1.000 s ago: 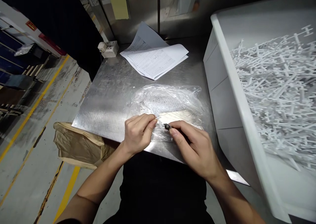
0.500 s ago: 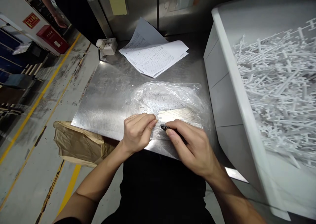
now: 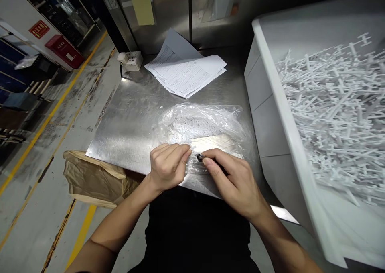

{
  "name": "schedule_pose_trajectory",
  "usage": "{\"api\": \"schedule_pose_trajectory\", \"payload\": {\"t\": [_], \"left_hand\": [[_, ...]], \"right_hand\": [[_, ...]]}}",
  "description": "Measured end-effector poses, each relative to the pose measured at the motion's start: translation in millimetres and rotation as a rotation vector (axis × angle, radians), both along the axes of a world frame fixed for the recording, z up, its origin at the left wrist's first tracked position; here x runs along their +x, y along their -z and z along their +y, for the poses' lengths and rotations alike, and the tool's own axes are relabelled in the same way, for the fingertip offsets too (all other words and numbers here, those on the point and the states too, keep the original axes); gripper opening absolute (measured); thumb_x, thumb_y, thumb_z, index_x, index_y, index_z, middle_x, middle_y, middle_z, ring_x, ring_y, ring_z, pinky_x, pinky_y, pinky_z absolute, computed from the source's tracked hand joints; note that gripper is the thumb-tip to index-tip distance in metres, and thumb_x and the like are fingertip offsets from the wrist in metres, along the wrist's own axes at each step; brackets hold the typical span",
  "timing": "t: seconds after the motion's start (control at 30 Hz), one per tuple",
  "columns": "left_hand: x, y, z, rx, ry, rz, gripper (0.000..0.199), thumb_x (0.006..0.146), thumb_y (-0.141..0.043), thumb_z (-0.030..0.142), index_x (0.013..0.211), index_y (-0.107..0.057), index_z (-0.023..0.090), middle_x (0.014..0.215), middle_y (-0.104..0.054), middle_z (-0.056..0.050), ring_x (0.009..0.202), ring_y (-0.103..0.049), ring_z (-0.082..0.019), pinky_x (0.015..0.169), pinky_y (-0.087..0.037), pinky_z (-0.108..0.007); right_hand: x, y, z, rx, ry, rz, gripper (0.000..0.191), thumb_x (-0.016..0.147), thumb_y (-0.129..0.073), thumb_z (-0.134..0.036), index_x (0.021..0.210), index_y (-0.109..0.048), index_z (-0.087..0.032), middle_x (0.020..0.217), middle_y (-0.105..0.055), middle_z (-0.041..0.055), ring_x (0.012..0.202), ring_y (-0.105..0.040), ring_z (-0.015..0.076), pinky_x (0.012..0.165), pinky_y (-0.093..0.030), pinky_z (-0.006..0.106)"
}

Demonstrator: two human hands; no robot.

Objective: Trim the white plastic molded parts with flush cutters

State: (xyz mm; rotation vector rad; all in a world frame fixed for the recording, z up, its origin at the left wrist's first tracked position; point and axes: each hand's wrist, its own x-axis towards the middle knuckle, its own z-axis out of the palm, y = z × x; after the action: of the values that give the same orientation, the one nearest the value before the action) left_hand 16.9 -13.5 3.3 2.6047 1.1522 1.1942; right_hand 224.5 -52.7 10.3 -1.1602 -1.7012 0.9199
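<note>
My left hand is closed in a pinch on a small white plastic piece, which sticks out past its fingertips. Wrapped round a small dark hand tool, my right hand holds the tool's tip close to that piece. Whether the tip touches the piece is too small to tell. Beneath and behind both hands, a clear plastic bag lies on the metal table.
A big white bin of white plastic pieces stands at the right. Printed papers and a power socket lie at the table's back. An open brown bag is by the left edge.
The view has shifted slightly. The person's arm at the upper left is no longer seen. The hands keep nearly the same pose, with the tool turned a little.
</note>
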Motion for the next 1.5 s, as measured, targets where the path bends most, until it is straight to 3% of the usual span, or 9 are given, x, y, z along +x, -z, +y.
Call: {"api": "schedule_pose_trajectory", "payload": {"t": [0.13, 0.43, 0.67, 0.93, 1.5], "left_hand": [[1, 1.4, 0, 0.025, -0.029, 0.073, 0.009, 0.103, -0.064, 0.010, 0.099, -0.071, 0.014, 0.082, -0.081, -0.002, 0.064, -0.072, -0.014, 0.061, -0.048, -0.030], [2, 3.4, 1, -0.019, -0.036, 0.057, 0.013, 0.104, -0.062, 0.012, 0.097, -0.073, 0.015, 0.084, -0.082, -0.003, 0.067, -0.075, -0.015, 0.062, -0.050, -0.030], [0, 0.6, 3, -0.126, 0.051, -0.073, 0.010, 0.106, -0.064, 0.014, 0.104, -0.074, 0.015, 0.084, -0.081, -0.003, 0.071, -0.075, -0.015, 0.065, -0.054, -0.028], [-1, -3.2, 5, -0.106, 0.209, -0.104, 0.009, 0.106, -0.064, 0.014, 0.100, -0.071, 0.016, 0.082, -0.077, -0.004, 0.071, -0.072, -0.015, 0.067, -0.053, -0.029], [-2, -6.5, 1, -0.051, 0.269, -0.049, 0.013, 0.105, -0.061, 0.010, 0.095, -0.066, 0.018, 0.078, -0.074, -0.003, 0.064, -0.064, -0.013, 0.063, -0.043, -0.031]], "right_hand": [[1, -2.4, 3, -0.144, 0.015, 0.039, 0.027, 0.114, -0.055, -0.033, 0.092, -0.067, -0.022, 0.077, -0.064, -0.0032, 0.069, -0.057, 0.0140, 0.065, -0.043, 0.029], [0, -3.6, 11, -0.239, 0.016, 0.065, 0.033, 0.112, -0.055, -0.037, 0.084, -0.065, -0.022, 0.074, -0.061, -0.0031, 0.069, -0.055, 0.0149, 0.066, -0.041, 0.030], [2, -1.6, 2, -0.137, 0.100, 0.126, 0.026, 0.113, -0.058, -0.036, 0.094, -0.069, -0.023, 0.078, -0.066, -0.0020, 0.071, -0.060, 0.0155, 0.068, -0.045, 0.030], [-2, 0.1, 1, 0.064, 0.197, 0.086, 0.015, 0.111, -0.060, -0.029, 0.105, -0.072, -0.023, 0.084, -0.072, -0.0012, 0.071, -0.065, 0.0157, 0.069, -0.049, 0.030], [-3, -5.6, 2, 0.043, 0.190, 0.021, 0.014, 0.111, -0.059, -0.027, 0.104, -0.071, -0.022, 0.087, -0.074, 0.0005, 0.074, -0.068, 0.0171, 0.073, -0.052, 0.031]]}}
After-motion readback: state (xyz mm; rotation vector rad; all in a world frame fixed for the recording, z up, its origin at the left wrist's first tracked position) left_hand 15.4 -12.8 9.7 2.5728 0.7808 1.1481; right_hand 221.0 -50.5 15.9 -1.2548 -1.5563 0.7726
